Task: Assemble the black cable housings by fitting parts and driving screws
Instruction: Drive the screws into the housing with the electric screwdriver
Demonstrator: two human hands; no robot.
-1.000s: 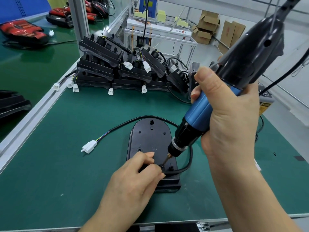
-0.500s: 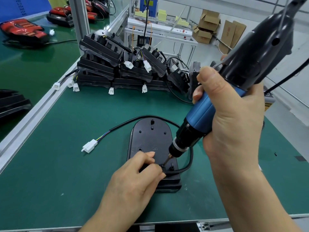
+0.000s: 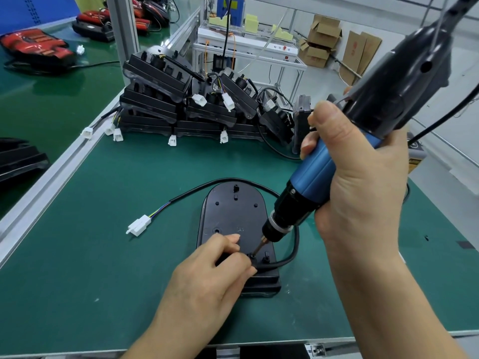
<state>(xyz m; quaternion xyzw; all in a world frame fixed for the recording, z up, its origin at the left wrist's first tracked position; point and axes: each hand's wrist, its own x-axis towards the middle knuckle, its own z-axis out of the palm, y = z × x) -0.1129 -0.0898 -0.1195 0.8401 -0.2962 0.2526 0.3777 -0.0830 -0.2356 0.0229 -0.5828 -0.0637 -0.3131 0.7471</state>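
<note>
Black cable housing (image 3: 233,211) lies flat, back side up, at the middle of the green bench mat (image 3: 103,268), its rounded end toward 12 o'clock and its squared end toward 6 o'clock, nearest me. My left hand (image 3: 207,278) comes in from 7 o'clock and rests on the squared end, fingers curled and pinching a raised black part just beside the screw point; exactly what sits between the fingertips I cannot tell. My right hand (image 3: 363,193) is wrapped tight around the blue grip of the electric screwdriver (image 3: 318,174), which slants down from 2 o'clock, its bit (image 3: 259,246) touching the housing just beside my left fingertips. A black cable (image 3: 294,251) leaves the housing at 4 o'clock, loops under the tool, rounds the 12 o'clock end and finishes in a white connector (image 3: 140,225) lying on the mat at 9 o'clock, apart from the housing. Toward 11 o'clock, a stack of black housings (image 3: 155,99) with dangling white plugs lines the far edge of the mat; cardboard boxes (image 3: 321,40) stand on the floor at 1 o'clock
</note>
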